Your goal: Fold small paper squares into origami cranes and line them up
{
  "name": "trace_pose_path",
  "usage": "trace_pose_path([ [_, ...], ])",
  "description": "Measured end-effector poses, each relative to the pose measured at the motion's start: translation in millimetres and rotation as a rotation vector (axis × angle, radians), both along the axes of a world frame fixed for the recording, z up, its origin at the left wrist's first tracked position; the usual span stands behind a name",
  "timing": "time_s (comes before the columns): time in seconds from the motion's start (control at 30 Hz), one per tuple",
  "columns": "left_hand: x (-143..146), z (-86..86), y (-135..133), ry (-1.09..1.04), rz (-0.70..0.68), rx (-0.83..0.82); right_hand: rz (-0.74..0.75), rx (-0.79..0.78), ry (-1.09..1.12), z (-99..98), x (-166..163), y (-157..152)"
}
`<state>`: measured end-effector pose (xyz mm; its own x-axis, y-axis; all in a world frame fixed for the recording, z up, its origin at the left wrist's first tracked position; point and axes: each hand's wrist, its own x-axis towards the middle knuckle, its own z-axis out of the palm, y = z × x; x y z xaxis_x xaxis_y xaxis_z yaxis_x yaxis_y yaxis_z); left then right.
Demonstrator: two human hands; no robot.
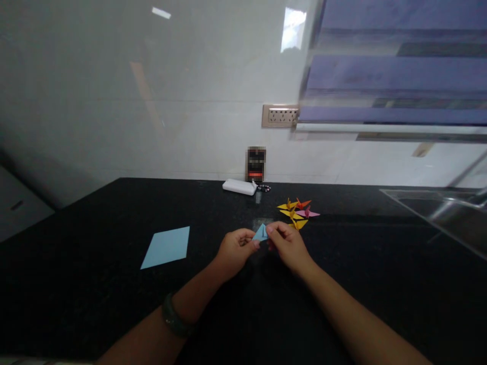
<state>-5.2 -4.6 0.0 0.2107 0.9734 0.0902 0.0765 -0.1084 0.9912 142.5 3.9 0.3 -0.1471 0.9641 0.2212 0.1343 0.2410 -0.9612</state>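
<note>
A small folded piece of light-blue paper (260, 234) is held up between my two hands, its pointed tip upward. My left hand (236, 252) pinches its left corner between thumb and fingers. On the other side, my right hand (289, 246) grips the right edge, thumb and forefinger covering part of the folds. Just beyond my right hand lie several folded paper cranes (292, 215) in yellow, orange and pink. To the left, a flat light-blue paper sheet (167, 247) rests on the black countertop (95, 304).
By the wall lies a white power bank (239, 186) with a beaded strap (264, 188). Behind it stands a small dark, blurred-out object (255, 165). A metal sink (449, 208) is set into the counter at right. A socket strip (280, 116) and a purple blind (395, 76) hang above.
</note>
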Motion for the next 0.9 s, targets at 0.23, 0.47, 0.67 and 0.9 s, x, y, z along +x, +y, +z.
trace_pose_path([
  [0.23,-5.2,0.2,5.6,-0.017,0.059,0.006,0.018,0.125,-0.152,-0.3,0.6,-2.5],
  [0.47,-7.3,7.2,7.9,-0.124,0.112,-0.113,0.135,-0.039,-0.021,-10.3,-3.9,-2.7],
  [0.67,-8.3,5.1,8.3,-0.092,0.084,-0.096,0.114,-0.119,-0.018,-9.7,-7.8,-4.4],
  [0.9,-3.4,0.6,3.7,-0.104,-0.035,-0.03,-0.066,-0.072,-0.067,-0.7,-7.4,-6.6],
])
